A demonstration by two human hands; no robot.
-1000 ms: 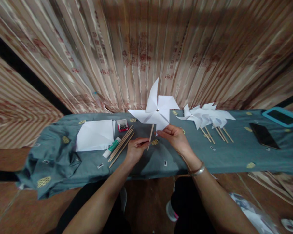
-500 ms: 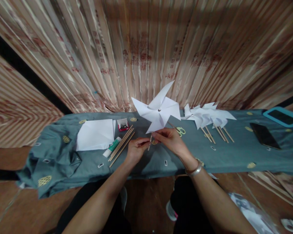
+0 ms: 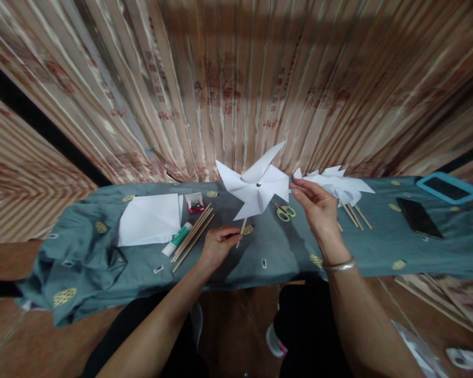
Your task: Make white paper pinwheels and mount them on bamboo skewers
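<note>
A white paper pinwheel (image 3: 252, 197) with a shiny pin at its centre stands raised over the table on a thin wooden stick (image 3: 241, 233). My left hand (image 3: 219, 244) pinches that stick below the blades. Beside the pinwheel's right blade is my right hand (image 3: 317, 207), with thumb and fingers slightly apart. Its fingertips are at the blade's edge; whether they touch it I cannot tell. Behind this hand lie several other pinwheels (image 3: 355, 185) with their sticks pointing toward me, partly hidden. Scissors (image 3: 286, 212) with pale green handles rest below the raised pinwheel.
On the cloth-covered table (image 3: 291, 257), white paper sheets (image 3: 150, 219) lie at left. Near them are a red box of pins (image 3: 195, 203), a glue stick (image 3: 177, 239) and several loose wooden sticks (image 3: 193, 233). A black phone (image 3: 420, 217) and a blue-framed tablet (image 3: 449, 188) lie at right.
My right hand has left the stick and moved up and right to the pinwheel's right blade. My left hand keeps its hold on the stick. The pinwheel has turned slightly.
</note>
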